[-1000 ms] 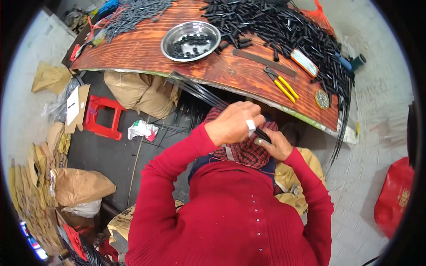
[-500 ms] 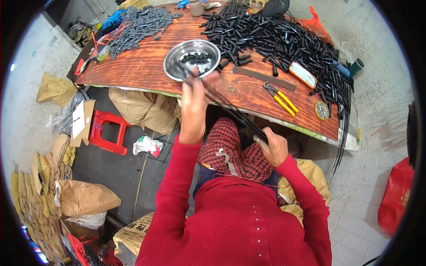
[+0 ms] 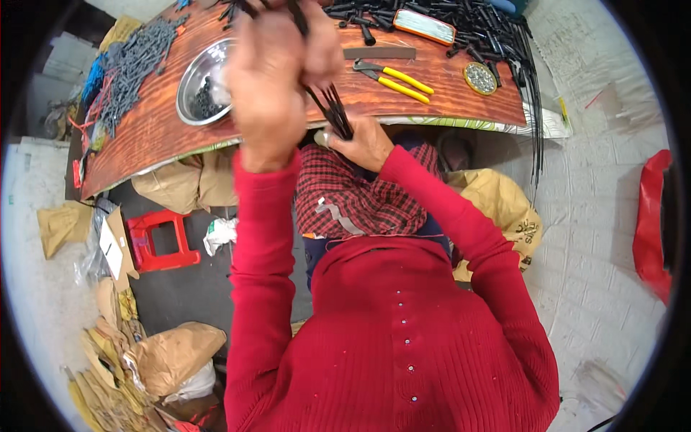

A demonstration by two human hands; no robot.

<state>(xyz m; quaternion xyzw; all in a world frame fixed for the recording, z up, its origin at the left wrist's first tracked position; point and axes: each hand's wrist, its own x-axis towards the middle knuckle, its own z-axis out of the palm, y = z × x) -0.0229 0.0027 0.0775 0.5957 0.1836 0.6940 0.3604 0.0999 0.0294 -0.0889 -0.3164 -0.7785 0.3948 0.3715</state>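
My right hand is closed around the lower end of a bundle of thin black rods, just in front of the table's edge. The rods slant up and to the left toward my left hand, raised over the table and smeared by motion. Its fingers look curled around the upper part of the bundle, with dark ends showing beyond them; the fingertips cannot be made out. Beside my left hand stands a shiny metal bowl with small black parts inside, partly hidden by the hand.
Yellow-handled pliers, a flat dark bar, an orange-rimmed case and a round tin lie on the wooden table. Black tubular parts are heaped behind, grey pieces at left. A red stool stands below.
Both hands have moved up and away from my body, with the rods between them. The view has shifted too, so the table sits higher in the picture and the bowl further left.
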